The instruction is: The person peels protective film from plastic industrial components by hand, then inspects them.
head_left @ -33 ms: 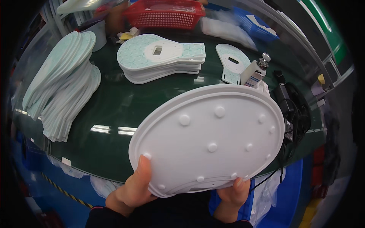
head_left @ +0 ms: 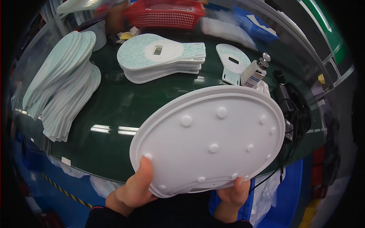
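Observation:
A white oval plastic panel (head_left: 197, 136) is held up in front of me, tilted, with several round knobs on the face toward me. My left hand (head_left: 136, 186) grips its lower left rim, thumb on the knobbed face and the other fingers hidden behind it. Its lower right edge is in my right hand (head_left: 235, 193), the thumb over the rim. Beyond the panel lies a stack of paddle-shaped panels (head_left: 142, 55) with a pale green pattern and a rectangular slot. One similar single panel (head_left: 230, 64) rests beside a white pump bottle (head_left: 253, 73).
Two fanned rows of patterned panels (head_left: 61, 62) cover the left of the dark green table (head_left: 108, 104). A red basket (head_left: 163, 16), a clear plastic bag (head_left: 226, 31) and a blue basket (head_left: 256, 26) stand at the back. Black cables and an adapter (head_left: 283, 97) lie on the right.
The oval panel has shifted very slightly to the right in my hands. Everything else looks the same.

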The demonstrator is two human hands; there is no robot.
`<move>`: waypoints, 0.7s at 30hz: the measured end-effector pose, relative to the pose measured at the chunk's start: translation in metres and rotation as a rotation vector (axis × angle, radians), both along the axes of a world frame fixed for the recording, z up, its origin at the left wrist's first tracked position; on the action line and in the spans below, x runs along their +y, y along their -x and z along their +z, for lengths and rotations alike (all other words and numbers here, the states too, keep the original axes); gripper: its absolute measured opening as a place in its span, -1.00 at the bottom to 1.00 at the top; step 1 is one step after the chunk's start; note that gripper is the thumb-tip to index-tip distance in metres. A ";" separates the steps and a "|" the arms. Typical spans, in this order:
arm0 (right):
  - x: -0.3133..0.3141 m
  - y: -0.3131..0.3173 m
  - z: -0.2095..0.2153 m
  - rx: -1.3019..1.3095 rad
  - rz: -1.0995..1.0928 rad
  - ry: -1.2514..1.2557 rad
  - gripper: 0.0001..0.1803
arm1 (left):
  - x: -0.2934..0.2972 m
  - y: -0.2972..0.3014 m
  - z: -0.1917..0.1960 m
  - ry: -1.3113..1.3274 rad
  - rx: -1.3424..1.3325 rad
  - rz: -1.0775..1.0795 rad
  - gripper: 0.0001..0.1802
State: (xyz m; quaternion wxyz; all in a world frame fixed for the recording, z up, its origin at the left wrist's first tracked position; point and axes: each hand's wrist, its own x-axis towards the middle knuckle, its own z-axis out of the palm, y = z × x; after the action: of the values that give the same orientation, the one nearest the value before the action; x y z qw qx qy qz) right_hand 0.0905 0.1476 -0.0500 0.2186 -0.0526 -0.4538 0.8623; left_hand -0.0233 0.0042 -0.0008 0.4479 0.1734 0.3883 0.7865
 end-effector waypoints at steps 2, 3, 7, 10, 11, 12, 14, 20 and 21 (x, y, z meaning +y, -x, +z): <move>-0.001 -0.001 -0.001 0.036 -0.014 0.058 -0.28 | -0.001 -0.001 -0.002 -0.106 0.061 -0.027 -0.27; -0.001 -0.001 -0.002 0.059 -0.003 0.072 -0.30 | -0.001 0.000 -0.003 -0.108 0.058 -0.033 -0.27; -0.002 -0.002 0.001 0.022 0.059 0.092 -0.32 | -0.003 -0.004 -0.005 -0.096 0.055 0.027 -0.26; -0.006 0.003 0.008 0.125 0.136 0.259 -0.37 | -0.012 -0.011 -0.005 0.023 0.085 0.130 -0.27; -0.005 0.003 0.008 0.123 0.122 0.256 -0.37 | -0.015 -0.010 -0.006 0.139 0.135 0.172 -0.28; -0.005 0.003 0.008 0.048 0.082 0.264 -0.37 | -0.016 -0.004 -0.011 0.136 0.132 0.159 -0.28; -0.004 0.006 0.010 -0.029 0.052 0.283 -0.36 | -0.017 0.007 -0.015 0.243 0.655 0.462 -0.31; 0.022 0.040 0.045 0.146 0.176 0.401 -0.25 | 0.002 0.008 -0.026 0.061 0.373 0.204 -0.26; 0.025 0.048 0.051 0.364 0.257 0.490 -0.23 | -0.002 0.000 -0.024 0.043 0.304 0.070 -0.26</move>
State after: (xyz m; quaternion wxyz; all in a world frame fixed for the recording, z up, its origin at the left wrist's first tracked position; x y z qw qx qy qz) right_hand 0.0425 0.1730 0.0010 0.1666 0.1091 -0.1894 0.9615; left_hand -0.0234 0.0021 -0.0248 0.3599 0.2674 0.4743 0.7576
